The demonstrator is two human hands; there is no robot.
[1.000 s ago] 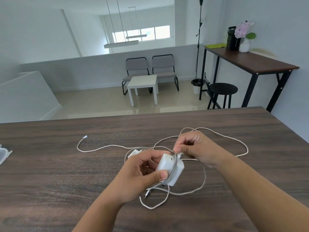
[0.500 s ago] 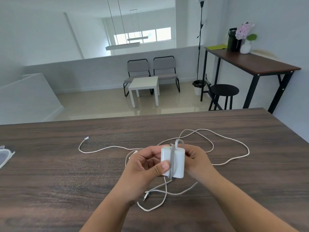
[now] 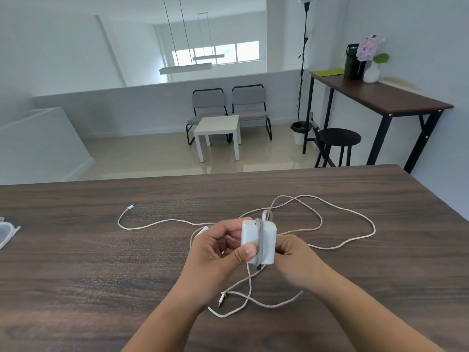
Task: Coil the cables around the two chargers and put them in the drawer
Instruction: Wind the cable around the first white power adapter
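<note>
A white charger block (image 3: 266, 243) is held upright above the dark wooden table (image 3: 88, 262), with one turn of cable running down its front. My left hand (image 3: 215, 252) grips its left side, thumb pressed on the face. My right hand (image 3: 294, 252) holds its right side and back, fingers partly hidden behind it. Its long white cable (image 3: 355, 240) loops loosely over the table to the right and front. A second white charger (image 3: 203, 230) peeks out behind my left hand; its cable (image 3: 152, 221) trails left to a small plug (image 3: 130, 206). No drawer is visible.
A clear plastic object (image 3: 6, 233) lies at the table's left edge. The table's far edge runs across the middle of the view. Beyond are two chairs, a white side table, a black stool and a high desk with a vase.
The charger has been turned upright and lifted slightly. My right hand moved from pinching the cable above the charger down to its right side. One cable turn now lies down the front.
</note>
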